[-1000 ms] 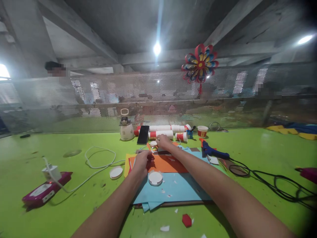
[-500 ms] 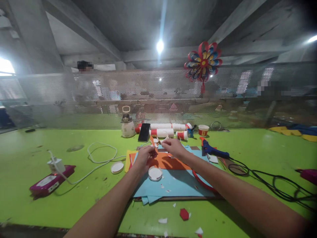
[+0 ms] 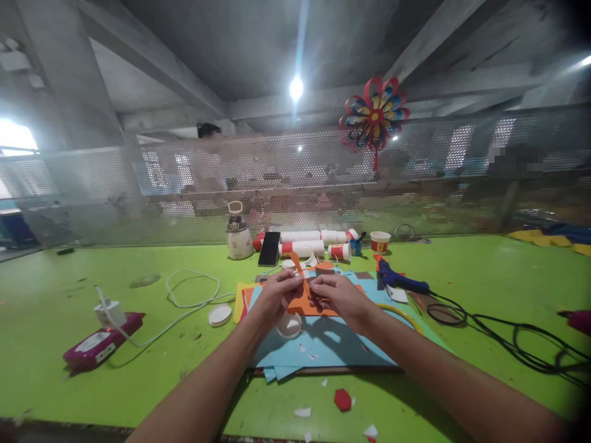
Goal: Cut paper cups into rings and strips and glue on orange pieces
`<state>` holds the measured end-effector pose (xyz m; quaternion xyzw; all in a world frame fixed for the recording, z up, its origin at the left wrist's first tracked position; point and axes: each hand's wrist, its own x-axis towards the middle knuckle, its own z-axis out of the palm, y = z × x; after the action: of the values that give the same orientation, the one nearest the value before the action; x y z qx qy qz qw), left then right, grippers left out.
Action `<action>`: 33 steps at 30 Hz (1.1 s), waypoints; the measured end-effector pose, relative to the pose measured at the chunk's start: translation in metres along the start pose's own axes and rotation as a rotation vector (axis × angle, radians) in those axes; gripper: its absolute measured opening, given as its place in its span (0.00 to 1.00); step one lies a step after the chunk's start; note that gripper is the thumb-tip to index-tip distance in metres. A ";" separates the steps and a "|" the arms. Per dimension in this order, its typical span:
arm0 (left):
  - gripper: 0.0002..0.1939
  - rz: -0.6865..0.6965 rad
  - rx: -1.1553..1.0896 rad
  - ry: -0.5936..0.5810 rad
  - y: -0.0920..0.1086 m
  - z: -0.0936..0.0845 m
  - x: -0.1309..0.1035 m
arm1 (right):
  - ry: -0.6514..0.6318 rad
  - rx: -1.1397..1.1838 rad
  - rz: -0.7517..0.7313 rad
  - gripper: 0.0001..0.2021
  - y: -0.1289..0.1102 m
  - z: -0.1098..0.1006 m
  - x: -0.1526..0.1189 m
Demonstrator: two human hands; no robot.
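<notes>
An orange paper cut-out (image 3: 296,262), narrow with a rounded upper end, stands up between my hands above the stacked coloured sheets. My left hand (image 3: 279,294) is closed, pinching it between thumb and fingers. From the other side my right hand (image 3: 339,296) is closed too, its fingertips at the lower part of the same piece; the exact contact is partly hidden. Below the hands lie an orange sheet (image 3: 300,306) and light blue sheets (image 3: 332,347). A round white lid (image 3: 289,326) rests on the blue, close under my left hand.
A blue glue gun (image 3: 401,280) with a black cable lies at the right. At the back stand a phone (image 3: 269,248), white-and-red paper cups (image 3: 302,248) and a pale bottle (image 3: 239,243). Left are a magenta power strip (image 3: 104,344) and another white lid (image 3: 220,315). Paper scraps lie in front.
My right hand has come down and nearer to my left, from the white scraps to the orange cut-out. The cut-out has shifted right. A yellow curved strip now shows by my right forearm.
</notes>
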<state>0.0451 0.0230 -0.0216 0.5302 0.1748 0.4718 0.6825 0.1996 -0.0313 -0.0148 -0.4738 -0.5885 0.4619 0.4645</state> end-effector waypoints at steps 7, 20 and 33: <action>0.12 -0.038 -0.006 -0.049 -0.004 0.000 0.001 | -0.034 0.109 -0.046 0.09 0.013 -0.005 -0.004; 0.14 -0.133 -0.027 -0.071 -0.004 0.009 -0.004 | -0.013 0.030 -0.038 0.08 0.021 0.003 -0.010; 0.17 -0.102 0.061 -0.016 -0.006 0.009 -0.002 | 0.062 -0.086 -0.058 0.09 0.034 0.007 -0.004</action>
<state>0.0540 0.0165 -0.0240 0.5450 0.2102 0.4266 0.6905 0.1975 -0.0320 -0.0500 -0.4902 -0.6065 0.4078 0.4750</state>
